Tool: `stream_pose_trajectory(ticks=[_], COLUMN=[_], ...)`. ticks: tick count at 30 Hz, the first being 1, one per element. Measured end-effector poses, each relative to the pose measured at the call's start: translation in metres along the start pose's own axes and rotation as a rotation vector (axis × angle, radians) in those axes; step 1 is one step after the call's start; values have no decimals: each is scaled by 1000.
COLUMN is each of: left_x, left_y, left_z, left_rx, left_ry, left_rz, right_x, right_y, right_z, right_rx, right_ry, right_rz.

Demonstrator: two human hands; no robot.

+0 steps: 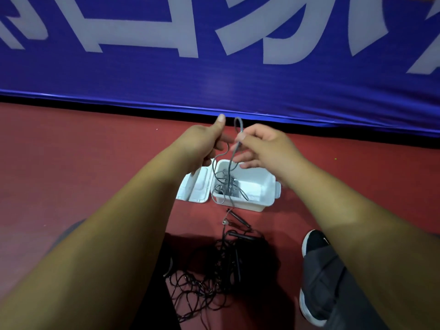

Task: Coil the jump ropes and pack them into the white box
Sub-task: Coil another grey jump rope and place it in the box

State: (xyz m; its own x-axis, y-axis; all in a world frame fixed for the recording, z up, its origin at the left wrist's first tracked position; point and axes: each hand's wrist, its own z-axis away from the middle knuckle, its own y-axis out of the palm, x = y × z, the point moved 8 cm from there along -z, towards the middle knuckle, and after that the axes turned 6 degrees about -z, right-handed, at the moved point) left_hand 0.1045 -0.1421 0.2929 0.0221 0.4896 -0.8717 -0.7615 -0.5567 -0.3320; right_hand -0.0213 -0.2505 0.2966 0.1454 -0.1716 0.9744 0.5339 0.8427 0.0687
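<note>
Jump ropes (214,277), black and tangled, lie by the shoe (314,244), bare red floor (71,175) either side. Just beyond is the white box (269,186), lid (195,186) flat beside its left edge. Above it the left hand (202,144) grips and the right hand (264,146) pinches a grey rope (234,148) trailing inside. The blue banner (214,86) closes the far edge.

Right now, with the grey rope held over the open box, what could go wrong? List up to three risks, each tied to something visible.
1. The grey rope hangs in loose strands from the left hand and right hand into the white box. One strand crosses its near rim and may slide back out.
2. The black ropes lie tangled beside the shoe. A foot could snag them and tighten the knots.
</note>
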Motion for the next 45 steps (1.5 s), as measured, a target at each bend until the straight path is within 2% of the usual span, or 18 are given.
stream_pose_trajectory(ticks=[2,7,11,14,16,18,21,23,26,29,31,34,36,42,45], left_x=[0,8,11,11,6,-2,-10,-11,-13,-11,-8,-6,-1,9,15], left_y=[10,40,48,47,47,45,40,36,30,21,12,-2,-2,28,40], left_z=[5,8,10,8,6,2,0,-3,-4,-8,-10,-3,1,10,13], left_rx=[69,334,418,406,377,341,303,274,230,159,89,-46,-49,294,406], left_ry=[4,90,126,144,159,167,156,123,87,54,41,40,21,53,31], left_rz=[-169,-235,-281,-289,-205,-38,152,249,360,469,451,116,-56,-293,-284], right_x=[7,11,13,10,5,-3,-21,-27,-36,-45,-46,-37,-29,-19,-20], right_y=[-13,-35,-46,-54,-59,-58,-44,-32,-15,-10,-9,-10,-13,-24,-35], right_z=[-2,-6,-8,-10,-11,-9,1,4,9,11,10,7,4,-6,-9], right_rx=[-100,-231,-267,-307,-345,-345,-194,-51,119,196,192,114,26,-113,-194], right_ry=[-3,-22,-43,-31,21,145,346,314,258,263,265,248,236,253,247], right_rz=[-138,-459,-630,-635,-507,-269,177,427,563,596,557,374,198,-297,-473])
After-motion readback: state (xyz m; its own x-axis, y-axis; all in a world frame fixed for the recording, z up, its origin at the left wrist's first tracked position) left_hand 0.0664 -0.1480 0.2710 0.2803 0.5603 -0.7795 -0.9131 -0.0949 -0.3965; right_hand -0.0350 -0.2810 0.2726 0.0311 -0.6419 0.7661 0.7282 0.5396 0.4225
